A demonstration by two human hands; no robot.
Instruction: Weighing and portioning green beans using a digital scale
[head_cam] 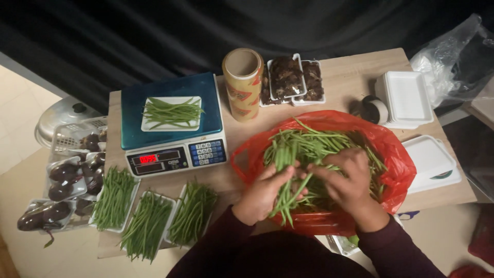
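A red plastic bag lies open on the wooden table, full of long green beans. My left hand grips a bunch of these beans at the bag's near edge, stems hanging down. My right hand rests on the beans just beside it, fingers curled into the pile and touching the same bunch. A blue digital scale stands at the left with a white foam tray of beans on its platform.
Three foam trays of beans line the table's near left edge. Wrapped aubergines sit in a basket at far left. A roll of cling film, trays of dark dried food, a tape roll and stacked white foam trays stand behind.
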